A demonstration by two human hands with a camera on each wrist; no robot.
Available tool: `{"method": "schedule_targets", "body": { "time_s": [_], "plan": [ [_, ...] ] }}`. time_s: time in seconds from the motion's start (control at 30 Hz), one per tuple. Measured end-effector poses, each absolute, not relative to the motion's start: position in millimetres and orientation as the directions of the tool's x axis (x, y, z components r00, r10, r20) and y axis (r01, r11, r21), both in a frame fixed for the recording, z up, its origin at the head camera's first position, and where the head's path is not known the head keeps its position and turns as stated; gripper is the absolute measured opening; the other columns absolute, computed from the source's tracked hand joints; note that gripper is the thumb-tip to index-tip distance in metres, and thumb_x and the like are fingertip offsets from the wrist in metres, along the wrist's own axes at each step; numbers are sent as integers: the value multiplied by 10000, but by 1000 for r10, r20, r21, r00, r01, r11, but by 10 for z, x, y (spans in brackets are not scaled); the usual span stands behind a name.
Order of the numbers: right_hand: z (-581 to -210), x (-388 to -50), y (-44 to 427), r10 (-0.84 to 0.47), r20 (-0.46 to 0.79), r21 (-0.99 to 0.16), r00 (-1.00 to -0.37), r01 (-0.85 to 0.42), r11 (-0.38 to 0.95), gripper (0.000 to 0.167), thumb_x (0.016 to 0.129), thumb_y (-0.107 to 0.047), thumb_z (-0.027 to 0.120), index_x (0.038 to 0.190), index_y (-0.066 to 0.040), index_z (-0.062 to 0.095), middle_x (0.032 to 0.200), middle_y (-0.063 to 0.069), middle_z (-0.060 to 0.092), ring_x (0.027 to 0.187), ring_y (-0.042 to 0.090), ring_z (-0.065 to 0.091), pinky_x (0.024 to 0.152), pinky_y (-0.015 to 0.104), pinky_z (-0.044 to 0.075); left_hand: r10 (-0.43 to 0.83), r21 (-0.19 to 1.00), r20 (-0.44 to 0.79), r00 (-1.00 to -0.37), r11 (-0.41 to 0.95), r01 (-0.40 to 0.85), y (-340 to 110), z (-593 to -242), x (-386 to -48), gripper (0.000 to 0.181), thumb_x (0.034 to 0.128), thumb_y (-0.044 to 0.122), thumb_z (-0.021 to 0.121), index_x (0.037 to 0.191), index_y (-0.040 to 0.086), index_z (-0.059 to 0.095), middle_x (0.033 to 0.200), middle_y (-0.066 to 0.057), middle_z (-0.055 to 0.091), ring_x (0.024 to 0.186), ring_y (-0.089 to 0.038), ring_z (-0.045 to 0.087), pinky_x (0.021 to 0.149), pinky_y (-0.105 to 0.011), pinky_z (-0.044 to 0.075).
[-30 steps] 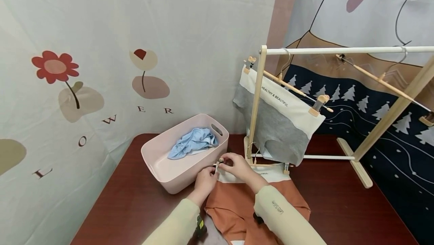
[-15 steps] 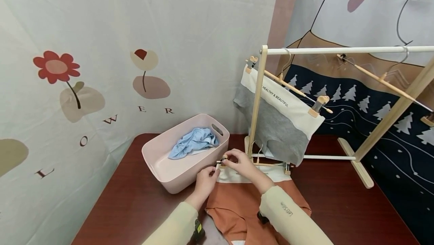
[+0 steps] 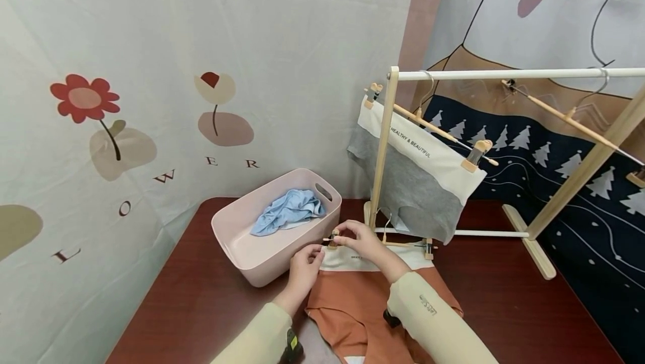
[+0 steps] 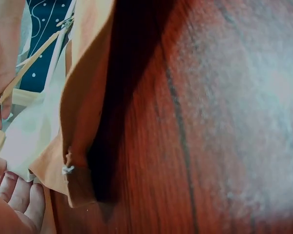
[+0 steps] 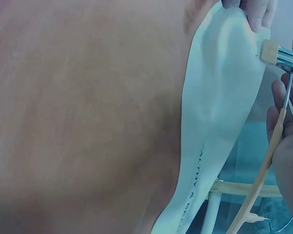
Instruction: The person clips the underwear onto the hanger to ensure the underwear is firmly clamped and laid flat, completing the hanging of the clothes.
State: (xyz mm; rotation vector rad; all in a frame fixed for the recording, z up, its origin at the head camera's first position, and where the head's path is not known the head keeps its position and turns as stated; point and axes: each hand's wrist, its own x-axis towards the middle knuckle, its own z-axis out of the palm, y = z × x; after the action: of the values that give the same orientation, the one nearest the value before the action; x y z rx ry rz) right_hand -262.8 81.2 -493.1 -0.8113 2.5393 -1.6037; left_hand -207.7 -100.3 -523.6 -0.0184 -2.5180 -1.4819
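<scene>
Orange shorts [image 3: 347,297] with a cream waistband [image 3: 342,259] lie on the table, a clip hanger along the waistband's top edge. The left hand [image 3: 304,271] pinches the waistband's left corner; in the left wrist view its fingers [image 4: 19,195] are at the cream cloth. My right hand [image 3: 361,243] pinches the hanger's left clip [image 3: 334,237]. In the right wrist view that clip [image 5: 270,52] sits on the waistband's edge, the right hand [image 5: 288,131] behind the hanger bar. At the other end, the right clip [image 3: 429,249] is on the waistband.
A pink basket [image 3: 272,271] holding blue cloth [image 3: 289,211] stands left of the hands. Behind and right is a rack [image 3: 384,151] with a grey and cream garment [image 3: 423,190] on a hanger and another hanger [image 3: 569,120] with no garment.
The left clip has come down onto the waistband's corner beside the left fingertips. Both hands have stayed nearly in place, the right shifting slightly rightward since the first frame.
</scene>
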Motion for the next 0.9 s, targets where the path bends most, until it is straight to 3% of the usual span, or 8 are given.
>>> {"method": "schedule_targets", "body": {
  "time_s": [0.23,0.57,0.9],
  "plan": [
    [-4961,-2621,818,-432,244,-864,-868,-396,310,203,873,-209,677,1007,-57,680,953,78,646,819,81,591,724,223,505,-58,847,187,-981,515,131,-1010,-5225,-2078,160,907,133,626,974,11,704,886,-103,703,791,-211,664,680,-261,527],
    [-4996,-2607,802,-423,251,-863,-870,-399,308,156,860,-181,693,960,-61,696,930,73,665,832,99,596,750,230,496,3,799,239,-971,568,198,-1033,-5274,-2046,117,880,119,660,931,38,729,881,-68,717,791,-177,655,701,-261,524],
    [-4805,-2543,778,-457,240,-855,-857,-409,318,116,865,-44,659,929,52,672,901,187,657,832,243,617,738,245,500,-98,893,211,-973,423,151,-1002,-5244,-2065,69,848,109,701,868,45,686,796,-78,699,743,-170,659,661,-192,505]
  ]
}}
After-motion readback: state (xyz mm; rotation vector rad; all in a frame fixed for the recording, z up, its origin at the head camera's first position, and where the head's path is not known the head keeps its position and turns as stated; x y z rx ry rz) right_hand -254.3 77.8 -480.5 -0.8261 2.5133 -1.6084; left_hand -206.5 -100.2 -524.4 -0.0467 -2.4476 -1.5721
